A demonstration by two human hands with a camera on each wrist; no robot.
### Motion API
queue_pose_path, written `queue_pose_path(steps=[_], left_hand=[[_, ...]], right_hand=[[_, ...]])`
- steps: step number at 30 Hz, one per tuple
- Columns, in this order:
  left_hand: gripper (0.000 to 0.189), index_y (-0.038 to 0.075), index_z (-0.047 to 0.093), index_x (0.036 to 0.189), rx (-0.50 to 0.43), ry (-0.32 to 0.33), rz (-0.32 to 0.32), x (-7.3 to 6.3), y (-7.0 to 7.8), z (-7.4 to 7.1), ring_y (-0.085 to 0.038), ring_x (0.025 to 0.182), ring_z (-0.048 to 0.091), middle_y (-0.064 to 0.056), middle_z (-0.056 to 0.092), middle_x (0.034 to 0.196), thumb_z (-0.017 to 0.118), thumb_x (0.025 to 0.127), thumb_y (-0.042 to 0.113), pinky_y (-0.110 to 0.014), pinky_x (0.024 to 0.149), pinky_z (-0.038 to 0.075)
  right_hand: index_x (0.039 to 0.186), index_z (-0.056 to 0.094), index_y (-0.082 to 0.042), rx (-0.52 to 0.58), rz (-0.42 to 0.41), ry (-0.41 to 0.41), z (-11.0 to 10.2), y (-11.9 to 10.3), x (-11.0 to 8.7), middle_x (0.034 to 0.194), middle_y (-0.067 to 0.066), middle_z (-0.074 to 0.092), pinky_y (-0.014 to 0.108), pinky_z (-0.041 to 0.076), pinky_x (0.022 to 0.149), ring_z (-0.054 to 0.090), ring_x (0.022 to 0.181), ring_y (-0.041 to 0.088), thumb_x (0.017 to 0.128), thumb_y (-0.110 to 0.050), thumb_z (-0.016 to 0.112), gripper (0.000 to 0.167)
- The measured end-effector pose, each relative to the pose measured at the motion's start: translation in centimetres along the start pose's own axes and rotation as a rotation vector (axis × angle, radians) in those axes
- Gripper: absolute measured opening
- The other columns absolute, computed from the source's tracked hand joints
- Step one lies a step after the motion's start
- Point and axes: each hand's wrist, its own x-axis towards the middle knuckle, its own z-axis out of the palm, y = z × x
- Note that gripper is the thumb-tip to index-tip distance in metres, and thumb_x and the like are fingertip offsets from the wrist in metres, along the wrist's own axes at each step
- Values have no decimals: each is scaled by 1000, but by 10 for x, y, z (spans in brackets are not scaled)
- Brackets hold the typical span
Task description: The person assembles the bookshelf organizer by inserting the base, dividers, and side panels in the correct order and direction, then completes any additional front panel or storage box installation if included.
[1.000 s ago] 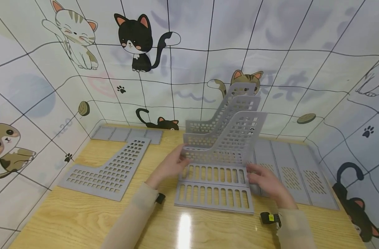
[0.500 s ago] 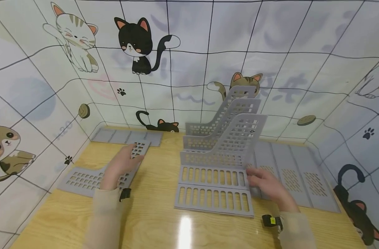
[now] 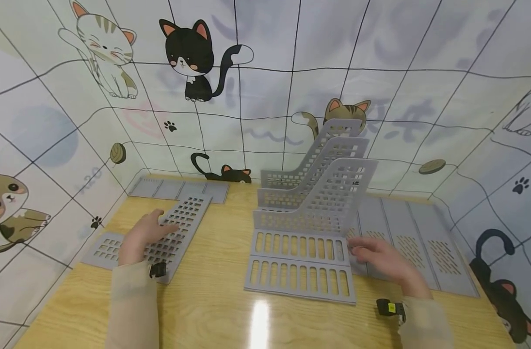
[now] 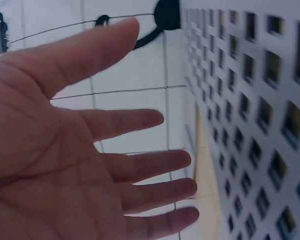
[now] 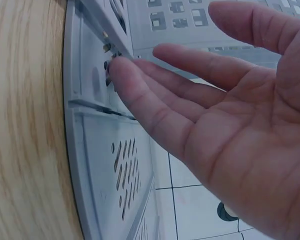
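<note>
A light grey plastic file rack stands mid-table, its three perforated, sloping dividers (image 3: 330, 198) upright on a slotted base (image 3: 300, 261). Further left, a loose perforated side panel (image 3: 181, 242) of similar outline lies on the table. Over this panel hovers my left hand (image 3: 144, 235), fingers spread and holding nothing; in the left wrist view the straight fingers (image 4: 155, 160) appear beside the panel's grid of square holes. My right hand (image 3: 385, 259) is beside the base's right edge. Its loosely bent fingers (image 5: 155, 115) hold nothing in the right wrist view.
Flat grey slotted panels (image 3: 415, 237) lie to the right of the rack, partly behind it. At the back left is another jointed grey strip (image 3: 160, 188). A cat-print cloth (image 3: 265, 87) walls the wooden table (image 3: 213, 310) on three sides.
My left hand has left the rack's left side and moved left, over the loose panel, then slightly back. My right hand has shifted a little right, off the base's edge.
</note>
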Motion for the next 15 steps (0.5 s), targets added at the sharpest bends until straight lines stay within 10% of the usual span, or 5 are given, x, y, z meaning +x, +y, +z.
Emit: queue_pose_path(steps=[15], left_hand=[[113, -8, 14, 160, 63, -37, -127, 12, -5, 16, -67, 135, 30, -50, 16, 153, 84, 83, 35, -74, 105, 35]], right_hand=[[140, 54, 11, -19, 16, -9, 1, 1, 0, 136, 29, 60, 55, 51, 94, 67, 103, 30, 106, -19, 57, 46]])
